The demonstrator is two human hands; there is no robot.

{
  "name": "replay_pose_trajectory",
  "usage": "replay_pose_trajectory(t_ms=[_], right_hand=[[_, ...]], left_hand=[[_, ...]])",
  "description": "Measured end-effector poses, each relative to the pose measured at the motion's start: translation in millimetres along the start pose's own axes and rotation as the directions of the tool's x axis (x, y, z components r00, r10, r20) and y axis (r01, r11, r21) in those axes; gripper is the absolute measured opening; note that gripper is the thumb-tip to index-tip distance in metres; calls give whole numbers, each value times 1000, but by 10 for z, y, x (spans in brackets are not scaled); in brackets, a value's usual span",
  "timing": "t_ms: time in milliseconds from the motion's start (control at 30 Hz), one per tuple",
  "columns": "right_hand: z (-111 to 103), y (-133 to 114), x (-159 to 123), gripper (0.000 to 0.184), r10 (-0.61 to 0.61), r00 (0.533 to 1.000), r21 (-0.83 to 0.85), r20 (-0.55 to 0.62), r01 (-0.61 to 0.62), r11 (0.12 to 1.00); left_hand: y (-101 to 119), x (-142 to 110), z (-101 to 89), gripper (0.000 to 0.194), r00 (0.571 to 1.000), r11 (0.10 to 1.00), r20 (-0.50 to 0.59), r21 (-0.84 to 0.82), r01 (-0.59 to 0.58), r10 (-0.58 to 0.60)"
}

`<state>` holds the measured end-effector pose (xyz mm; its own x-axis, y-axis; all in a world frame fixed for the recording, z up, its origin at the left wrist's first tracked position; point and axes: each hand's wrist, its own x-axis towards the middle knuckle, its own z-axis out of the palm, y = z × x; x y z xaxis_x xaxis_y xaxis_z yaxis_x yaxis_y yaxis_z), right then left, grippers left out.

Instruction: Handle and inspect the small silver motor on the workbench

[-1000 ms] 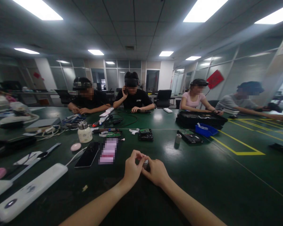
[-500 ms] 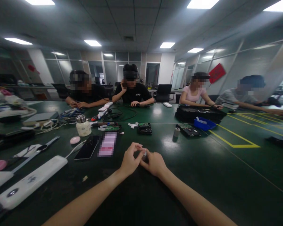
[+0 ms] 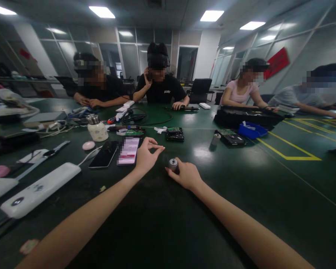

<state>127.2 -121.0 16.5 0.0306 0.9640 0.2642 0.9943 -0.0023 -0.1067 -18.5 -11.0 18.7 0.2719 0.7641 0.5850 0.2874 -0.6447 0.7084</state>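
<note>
My right hand (image 3: 186,174) rests on the green table (image 3: 240,186) and grips a small silver cylinder (image 3: 173,163), its round end facing up. My left hand (image 3: 146,155) hovers a little to the left of it, thumb and forefinger pinched together; whether anything sits in the pinch is too small to see. Just left of that hand lie a phone with a lit screen (image 3: 128,150) and a dark phone (image 3: 104,154).
Several people sit along the far side. A circuit-board part (image 3: 174,133), a second small cylinder (image 3: 215,139), a blue tray (image 3: 252,130), a black case (image 3: 248,116), a white jar (image 3: 96,127) and cables lie beyond. A white power strip (image 3: 36,190) sits at the left.
My hands were joined on the cylinder; now the left hand has pulled away to the left in a pinch, while the right hand keeps the cylinder. The view has tilted down.
</note>
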Motion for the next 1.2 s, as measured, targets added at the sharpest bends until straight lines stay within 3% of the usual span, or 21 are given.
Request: replay_pose_trajectory(t_ms=[133, 233, 433, 633, 867, 1200], right_hand=[[0, -1, -1, 39, 3, 1000, -10, -7, -3, 1000], [8, 0, 3, 39, -5, 1000, -19, -10, 5, 1000], [48, 26, 26, 40, -12, 1000, -13, 17, 12, 1000], [49, 53, 47, 35, -12, 998, 13, 65, 11, 1000], [34, 54, 46, 31, -20, 997, 25, 80, 18, 1000], [-44, 11, 15, 29, -3, 997, 21, 71, 2, 1000]], left_hand=[[-252, -80, 25, 19, 993, 998, 115, 52, 35, -41], [-292, -113, 43, 18, 990, 998, 130, 37, 44, -49], [-18, -191, 61, 16, 997, 986, 5, -151, 71, -71], [289, -322, 107, 20, 995, 947, 99, -319, 33, -2], [318, -306, 112, 20, 990, 941, 134, -338, 14, 33], [297, -390, 167, 20, 998, 947, 48, -320, -23, 40]])
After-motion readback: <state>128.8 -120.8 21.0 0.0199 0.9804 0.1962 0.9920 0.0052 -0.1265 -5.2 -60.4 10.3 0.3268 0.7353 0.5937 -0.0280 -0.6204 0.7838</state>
